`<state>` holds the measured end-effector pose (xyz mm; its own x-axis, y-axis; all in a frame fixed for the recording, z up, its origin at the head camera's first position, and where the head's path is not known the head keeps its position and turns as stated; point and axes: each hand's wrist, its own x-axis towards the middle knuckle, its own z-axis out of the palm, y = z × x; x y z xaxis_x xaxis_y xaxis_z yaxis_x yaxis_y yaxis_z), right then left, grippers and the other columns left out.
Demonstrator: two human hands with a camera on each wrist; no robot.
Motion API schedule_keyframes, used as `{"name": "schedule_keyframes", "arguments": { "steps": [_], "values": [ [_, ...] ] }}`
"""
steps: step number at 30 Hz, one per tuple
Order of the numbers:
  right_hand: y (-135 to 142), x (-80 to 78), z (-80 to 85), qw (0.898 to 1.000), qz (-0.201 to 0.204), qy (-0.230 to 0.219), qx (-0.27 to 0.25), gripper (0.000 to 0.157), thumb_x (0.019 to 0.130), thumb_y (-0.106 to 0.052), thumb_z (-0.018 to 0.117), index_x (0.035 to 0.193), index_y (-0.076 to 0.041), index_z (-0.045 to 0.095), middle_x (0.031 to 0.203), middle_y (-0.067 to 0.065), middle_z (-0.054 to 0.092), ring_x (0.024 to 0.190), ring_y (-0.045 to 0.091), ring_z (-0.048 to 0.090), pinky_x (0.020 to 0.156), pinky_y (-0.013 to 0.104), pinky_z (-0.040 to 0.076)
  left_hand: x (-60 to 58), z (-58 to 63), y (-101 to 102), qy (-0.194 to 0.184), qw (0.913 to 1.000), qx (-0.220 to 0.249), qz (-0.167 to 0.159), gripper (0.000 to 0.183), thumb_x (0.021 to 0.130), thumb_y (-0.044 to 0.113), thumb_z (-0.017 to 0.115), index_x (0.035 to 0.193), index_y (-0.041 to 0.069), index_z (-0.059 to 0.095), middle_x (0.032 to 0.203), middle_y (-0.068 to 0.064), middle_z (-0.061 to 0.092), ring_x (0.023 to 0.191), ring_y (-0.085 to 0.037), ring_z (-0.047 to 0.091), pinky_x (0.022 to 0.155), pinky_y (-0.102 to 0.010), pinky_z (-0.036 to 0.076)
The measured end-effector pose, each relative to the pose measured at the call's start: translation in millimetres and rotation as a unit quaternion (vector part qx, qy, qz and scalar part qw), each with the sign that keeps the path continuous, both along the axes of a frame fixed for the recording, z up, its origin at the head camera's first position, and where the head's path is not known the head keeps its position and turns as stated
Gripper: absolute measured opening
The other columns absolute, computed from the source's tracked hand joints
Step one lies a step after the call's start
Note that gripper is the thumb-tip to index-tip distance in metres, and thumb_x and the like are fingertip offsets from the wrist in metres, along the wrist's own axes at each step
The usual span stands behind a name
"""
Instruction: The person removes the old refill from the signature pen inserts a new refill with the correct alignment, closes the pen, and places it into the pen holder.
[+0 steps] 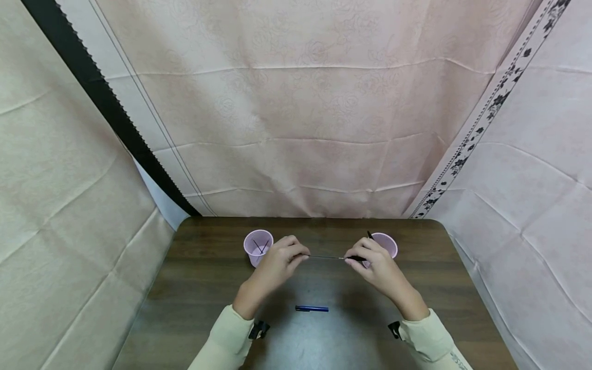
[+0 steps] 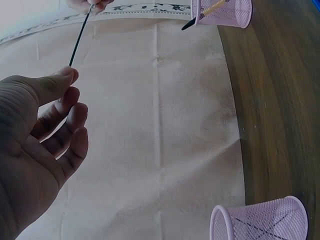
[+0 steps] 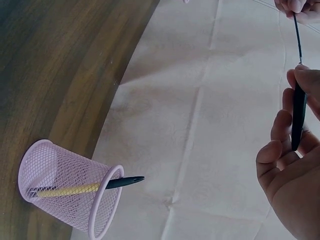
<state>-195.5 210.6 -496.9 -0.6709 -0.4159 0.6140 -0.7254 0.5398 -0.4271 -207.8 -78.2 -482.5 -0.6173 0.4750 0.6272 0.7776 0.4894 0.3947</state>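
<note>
Between the two hands stretches a thin dark pen refill (image 1: pixel 326 257), about level above the table. My left hand (image 1: pixel 279 257) pinches its left end between thumb and forefinger, the other fingers loosely bent. My right hand (image 1: pixel 375 263) grips a black pen barrel (image 3: pixel 298 117) lying along its fingers. At the barrel's upper end, by the right thumb, a small metal tip shows in line with the refill. Just beyond the left hand stands a pink mesh cup (image 1: pixel 252 258) holding thin dark sticks. A second pink mesh cup (image 3: pixel 75 165), partly hidden by the right hand in the head view, holds a black-and-yellow pen (image 3: pixel 125 182).
A blue pen (image 1: pixel 312 309) lies on the brown wooden table (image 1: pixel 199 293), nearer the body than the hands. Pale cloth (image 1: pixel 296 113) hangs behind the table and on both sides.
</note>
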Motion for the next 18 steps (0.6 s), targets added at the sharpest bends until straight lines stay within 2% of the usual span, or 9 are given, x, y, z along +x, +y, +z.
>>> {"name": "schedule_keyframes", "arguments": {
  "steps": [11,14,18],
  "values": [
    [2.1,-0.5,0.4,1.000,-0.011,0.003,-0.003,0.021,0.084,-0.005,0.083,0.095,-0.021,0.076,0.096,-0.009,0.067,0.093,0.009,0.062,0.085,0.018,0.048,-2.9,-8.6,-11.6,-0.042,0.9990,0.012,0.013,0.013,0.085,0.001,0.082,0.090,0.012,0.077,0.087,0.002,0.068,0.086,-0.014,0.063,0.074,-0.027,0.053],
    [1.6,-0.5,1.5,1.000,-0.008,0.004,-0.005,0.021,0.084,-0.004,0.083,0.095,-0.021,0.076,0.096,-0.009,0.067,0.093,0.009,0.062,0.085,0.018,0.047,-3.8,-14.8,-12.1,-0.050,0.9986,0.004,0.017,0.010,0.086,0.002,0.081,0.090,0.010,0.077,0.087,0.002,0.068,0.085,-0.015,0.063,0.073,-0.029,0.054],
    [0.8,-0.3,2.4,1.000,-0.006,0.003,-0.012,0.019,0.083,-0.003,0.083,0.095,-0.017,0.077,0.095,-0.008,0.067,0.092,0.010,0.062,0.086,0.018,0.047,-6.0,-29.4,-10.9,-0.061,0.9979,-0.007,0.022,0.007,0.087,0.004,0.080,0.090,0.009,0.077,0.086,0.002,0.068,0.086,-0.015,0.063,0.074,-0.030,0.053]
  ]
}}
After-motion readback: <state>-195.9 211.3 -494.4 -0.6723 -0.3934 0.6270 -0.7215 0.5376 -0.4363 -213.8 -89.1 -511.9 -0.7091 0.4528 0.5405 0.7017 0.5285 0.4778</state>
